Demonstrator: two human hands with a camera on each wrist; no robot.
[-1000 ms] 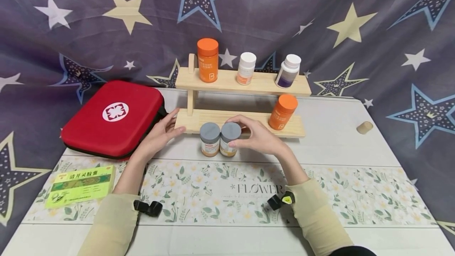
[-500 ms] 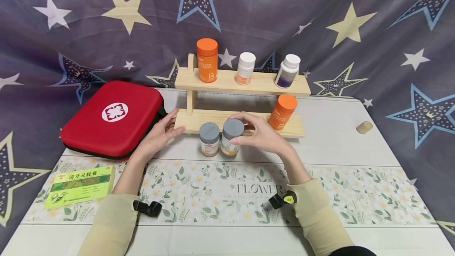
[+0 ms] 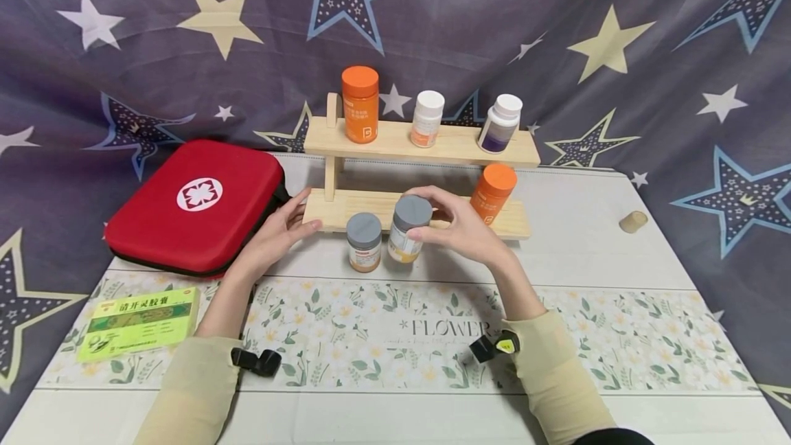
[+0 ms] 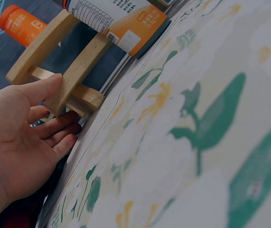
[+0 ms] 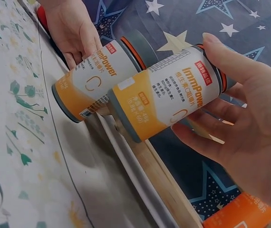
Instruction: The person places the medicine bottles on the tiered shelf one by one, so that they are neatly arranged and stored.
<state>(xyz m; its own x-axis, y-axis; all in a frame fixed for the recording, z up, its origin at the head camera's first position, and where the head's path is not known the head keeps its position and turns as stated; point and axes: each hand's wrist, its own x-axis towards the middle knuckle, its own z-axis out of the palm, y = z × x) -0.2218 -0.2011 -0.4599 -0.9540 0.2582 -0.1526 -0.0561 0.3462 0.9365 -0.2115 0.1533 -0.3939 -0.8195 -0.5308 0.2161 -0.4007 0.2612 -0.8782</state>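
Observation:
My right hand [image 3: 457,226] grips a grey-lidded vitamin bottle [image 3: 408,229] near its top, thumb on one side and fingers on the other. In the right wrist view this vitamin bottle [image 5: 161,92] has a white and orange label, and it hangs tilted above the table. A matching vitamin bottle [image 3: 364,242] stands upright just to its left, in front of the wooden shelf [image 3: 334,210]. My left hand [image 3: 278,231] holds the left end of the lower board. In the left wrist view, the thumb [image 4: 47,88] lies against the board's end and the fingers reach round beneath.
On the upper board stand an orange bottle [image 3: 361,105] and two white-capped bottles, one a purple-labelled bottle [image 3: 500,123]. Another orange bottle [image 3: 493,194] occupies the lower board's right. A red first-aid case [image 3: 198,208], green medicine box [image 3: 139,323] and small tan cylinder [image 3: 634,222] lie around.
My right hand has lifted the vitamin bottle and carried it slightly right and back, away from its twin. The left hand stays at the shelf end.

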